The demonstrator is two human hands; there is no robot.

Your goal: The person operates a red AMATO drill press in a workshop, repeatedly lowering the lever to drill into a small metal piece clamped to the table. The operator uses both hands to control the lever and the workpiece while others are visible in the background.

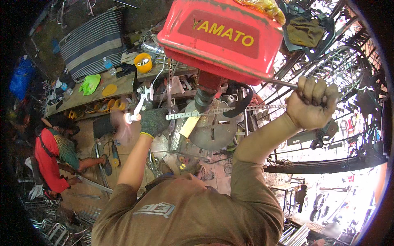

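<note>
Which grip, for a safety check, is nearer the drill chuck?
Left: the left grip is left of the drill chuck; the right grip is farther right, around a lever.

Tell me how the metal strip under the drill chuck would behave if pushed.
The strip is probably fairly stiff, since it runs nearly straight on both sides of the chuck. It looks slim, so likely light for its length. Being long and narrow, it may pivot if pushed near the gloved left hand.

To the left here, a wooden counter (pixel 123 84) stands by a brown tiled floor (pixel 87 141), a striped panel (pixel 92 45) behind it; daylight glares through dark metal frames (pixel 355 59) on the right.
</note>
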